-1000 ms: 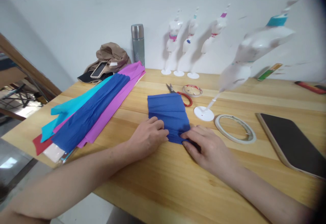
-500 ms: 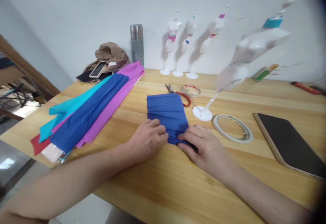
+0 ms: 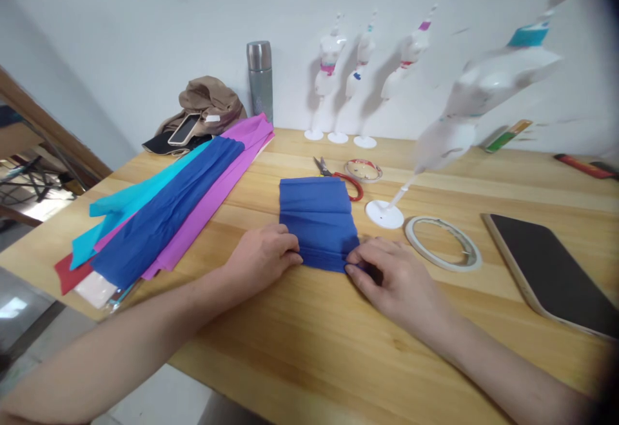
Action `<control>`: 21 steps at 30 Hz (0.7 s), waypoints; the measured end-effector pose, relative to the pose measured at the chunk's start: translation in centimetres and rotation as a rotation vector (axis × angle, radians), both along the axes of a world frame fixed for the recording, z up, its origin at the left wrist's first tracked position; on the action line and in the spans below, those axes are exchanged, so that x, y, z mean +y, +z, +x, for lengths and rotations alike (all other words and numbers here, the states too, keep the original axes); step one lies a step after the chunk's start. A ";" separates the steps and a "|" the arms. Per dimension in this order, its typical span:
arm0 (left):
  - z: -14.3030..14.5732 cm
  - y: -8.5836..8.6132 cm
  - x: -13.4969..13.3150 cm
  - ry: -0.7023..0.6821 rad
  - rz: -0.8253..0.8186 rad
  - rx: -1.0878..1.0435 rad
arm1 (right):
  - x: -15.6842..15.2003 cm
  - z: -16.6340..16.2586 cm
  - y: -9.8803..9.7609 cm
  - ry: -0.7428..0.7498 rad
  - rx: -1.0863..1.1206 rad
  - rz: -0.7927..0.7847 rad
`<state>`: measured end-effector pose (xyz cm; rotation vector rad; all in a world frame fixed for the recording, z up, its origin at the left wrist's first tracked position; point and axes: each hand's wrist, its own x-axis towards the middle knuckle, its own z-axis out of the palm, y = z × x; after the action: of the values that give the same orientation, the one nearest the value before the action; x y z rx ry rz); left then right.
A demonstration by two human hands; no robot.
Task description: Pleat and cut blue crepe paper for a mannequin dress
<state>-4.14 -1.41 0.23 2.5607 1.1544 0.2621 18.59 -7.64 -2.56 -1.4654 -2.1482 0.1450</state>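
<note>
A dark blue sheet of crepe paper lies flat on the wooden table, with folds along its near edge. My left hand pinches the near left corner of the sheet, fingers curled closed. My right hand pinches the near right corner, thumb and fingers pressed together on the fold. Both hands rest on the table.
Long strips of cyan, blue, purple and red paper lie to the left. Red-handled scissors, a tape roll, a white ring and a tilted white mannequin stand sit behind. A tablet lies right. A flask and more mannequins line the wall.
My left hand has slid left and towards me along the near edge of the blue paper. The right hand has stayed at the right corner, and more of the folded edge shows between them.
</note>
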 end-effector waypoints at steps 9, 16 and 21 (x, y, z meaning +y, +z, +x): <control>0.0 -0.1 -0.3 0.112 0.000 0.003 | 0.2 0.3 -0.4 -0.026 0.020 0.019; 0.2 0.2 -0.3 0.103 -0.013 0.021 | 0.2 0.2 -0.2 -0.020 0.004 -0.004; 0.3 0.2 -0.3 0.129 -0.025 0.002 | 0.2 0.2 -0.1 -0.026 0.009 -0.024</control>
<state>-3.83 -1.67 0.41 2.4697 1.3171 0.2730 18.74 -7.47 -2.64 -1.5031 -2.1261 0.1686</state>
